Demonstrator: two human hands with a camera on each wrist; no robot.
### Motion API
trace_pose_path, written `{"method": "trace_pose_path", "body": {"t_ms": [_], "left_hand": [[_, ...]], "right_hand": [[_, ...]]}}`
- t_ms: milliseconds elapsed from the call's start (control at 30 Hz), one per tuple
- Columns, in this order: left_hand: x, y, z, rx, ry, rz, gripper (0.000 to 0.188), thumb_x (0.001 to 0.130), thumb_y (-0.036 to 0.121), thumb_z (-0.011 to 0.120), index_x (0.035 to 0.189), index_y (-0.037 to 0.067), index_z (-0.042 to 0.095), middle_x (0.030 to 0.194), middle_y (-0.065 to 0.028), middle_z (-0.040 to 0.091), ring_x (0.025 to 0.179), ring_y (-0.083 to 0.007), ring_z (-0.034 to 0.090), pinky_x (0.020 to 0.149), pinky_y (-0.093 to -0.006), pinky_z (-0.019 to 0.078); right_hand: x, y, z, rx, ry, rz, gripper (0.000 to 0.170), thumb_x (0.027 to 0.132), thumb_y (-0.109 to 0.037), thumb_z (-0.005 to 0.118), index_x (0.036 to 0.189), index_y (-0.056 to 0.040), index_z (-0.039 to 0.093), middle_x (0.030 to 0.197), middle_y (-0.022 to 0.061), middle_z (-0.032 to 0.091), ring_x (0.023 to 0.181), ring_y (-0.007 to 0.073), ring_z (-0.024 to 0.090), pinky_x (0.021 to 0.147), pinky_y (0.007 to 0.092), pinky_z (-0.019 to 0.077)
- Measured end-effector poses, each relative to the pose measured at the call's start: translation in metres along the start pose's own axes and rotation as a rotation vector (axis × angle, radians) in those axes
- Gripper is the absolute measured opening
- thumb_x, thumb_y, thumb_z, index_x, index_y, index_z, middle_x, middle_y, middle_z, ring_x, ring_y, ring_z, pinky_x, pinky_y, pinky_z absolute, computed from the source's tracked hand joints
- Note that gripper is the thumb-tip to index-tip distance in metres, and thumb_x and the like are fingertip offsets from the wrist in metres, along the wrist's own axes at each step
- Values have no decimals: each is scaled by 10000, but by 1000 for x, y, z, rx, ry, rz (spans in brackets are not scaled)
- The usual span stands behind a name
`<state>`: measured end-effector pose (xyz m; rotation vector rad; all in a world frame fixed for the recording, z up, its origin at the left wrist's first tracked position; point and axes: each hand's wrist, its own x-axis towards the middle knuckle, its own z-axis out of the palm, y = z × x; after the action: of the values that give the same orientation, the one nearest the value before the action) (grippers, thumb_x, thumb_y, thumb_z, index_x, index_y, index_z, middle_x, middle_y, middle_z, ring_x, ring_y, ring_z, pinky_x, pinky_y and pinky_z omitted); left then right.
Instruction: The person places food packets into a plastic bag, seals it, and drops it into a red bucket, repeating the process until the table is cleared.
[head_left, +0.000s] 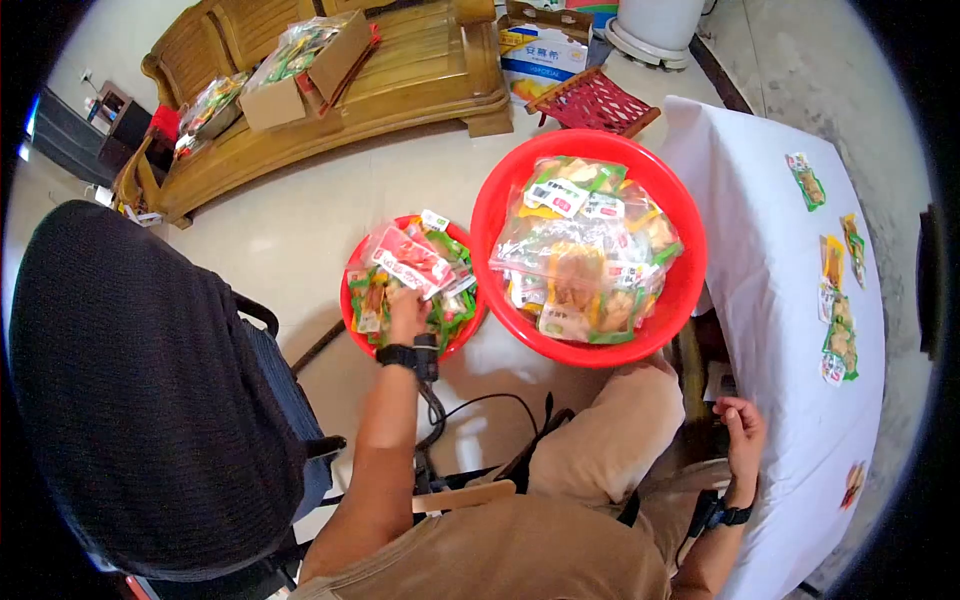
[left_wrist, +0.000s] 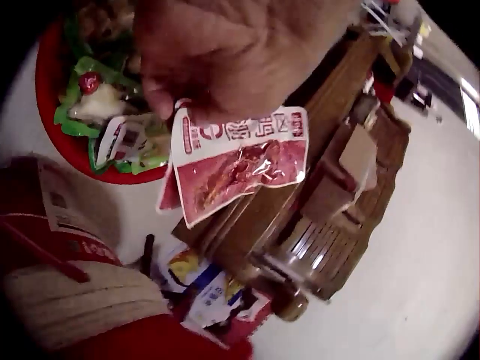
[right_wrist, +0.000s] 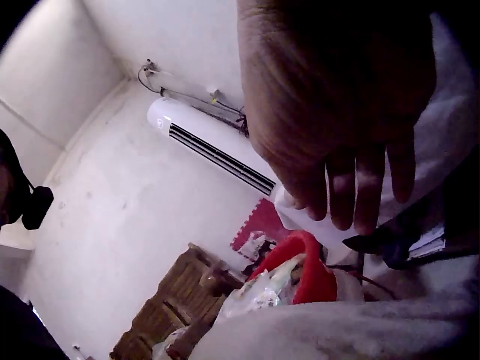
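Note:
My left hand (head_left: pixel 408 315) is over the smaller red basin (head_left: pixel 350 318), pinching red-and-white food packets (head_left: pixel 412 262). In the left wrist view the hand (left_wrist: pixel 232 60) grips the top of a red packet (left_wrist: pixel 244 161), with a second one partly behind it. Green-edged packets (left_wrist: pixel 94 101) fill the basin underneath. Nothing is in my right hand (head_left: pixel 742 435), which hangs beside the white-covered table with loosely bent fingers; the right wrist view shows the hand (right_wrist: pixel 337 112) with its fingers hanging down.
The larger red basin (head_left: pixel 690 290), full of bagged packets (head_left: pixel 590 250), stands at my knees. Several packets lie on the white-covered table (head_left: pixel 780 290) at right. A dark-covered chair (head_left: pixel 150 390) is at left. Behind are a wooden bench (head_left: pixel 410 90) with an open carton and a red woven stool (head_left: pixel 595 103).

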<state>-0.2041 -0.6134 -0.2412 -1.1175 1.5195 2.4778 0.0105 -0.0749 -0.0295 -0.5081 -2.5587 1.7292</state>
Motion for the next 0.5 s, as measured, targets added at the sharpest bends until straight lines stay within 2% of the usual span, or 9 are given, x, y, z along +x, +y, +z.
{"method": "trace_pose_path", "body": {"t_ms": [33,67,167,233,267,333,400,467,500], "left_hand": [[10,-7,8,192,19,36,17,819,85,552,833,90,544,731,-22,532,628,-153,528,489,-280,452],[34,-20,8,694,-7,167,58,811,123,562,779,77,546,690,-34,528,614,-168,531,498,-328,458],[142,-110,-7,345,25,-24,87,767,141,575,720,70,590,660,-70,573,625,-213,580,543,-365,482],[144,-115,-3,672,-64,386,95,714,156,584,698,80,639,667,-99,620,656,-249,627,575,-362,501],[141,-122,-2,1049,-24,472,97,701,164,586,698,90,648,687,-104,628,674,-262,632,585,-368,505],[31,-59,56,1866,188,664,107,674,182,590,697,111,668,725,-112,644,710,-290,643,605,-381,514],[41,-75,47,1758,262,755,90,704,130,574,703,77,647,659,-89,619,598,-247,615,548,-364,497],[22,-66,56,210,222,277,92,744,78,542,715,32,616,610,-52,570,515,-186,549,488,-336,452],[22,-64,56,306,282,307,118,785,69,515,727,-7,584,595,-39,535,480,-144,483,452,-320,404]], "right_hand": [[-1,2,0,0,3,2,156,893,-123,541,954,0,614,894,48,632,836,122,569,794,256,436],[-2,4,1,29,7,6,179,901,-154,534,963,-4,611,895,50,632,816,115,563,762,248,431],[-4,7,-2,35,8,17,204,911,-185,525,971,-9,607,898,50,631,802,107,560,733,241,427],[-6,6,-3,10,5,25,204,913,-186,524,971,-9,606,900,48,631,807,107,562,736,242,428],[-7,6,-4,16,24,43,190,908,-174,533,956,-7,609,891,51,632,817,118,571,752,250,433],[-7,3,-3,16,41,62,177,902,-162,542,942,-5,612,882,54,633,827,128,580,767,258,438],[-6,-1,-1,51,54,91,186,904,-174,545,952,-6,610,884,49,633,821,126,576,765,256,438],[-6,-2,0,47,46,87,188,905,-177,545,957,-8,610,886,47,632,821,123,574,764,255,437],[-6,-3,1,45,50,78,191,906,-180,546,962,-9,610,888,45,631,822,121,571,763,253,436]]}}
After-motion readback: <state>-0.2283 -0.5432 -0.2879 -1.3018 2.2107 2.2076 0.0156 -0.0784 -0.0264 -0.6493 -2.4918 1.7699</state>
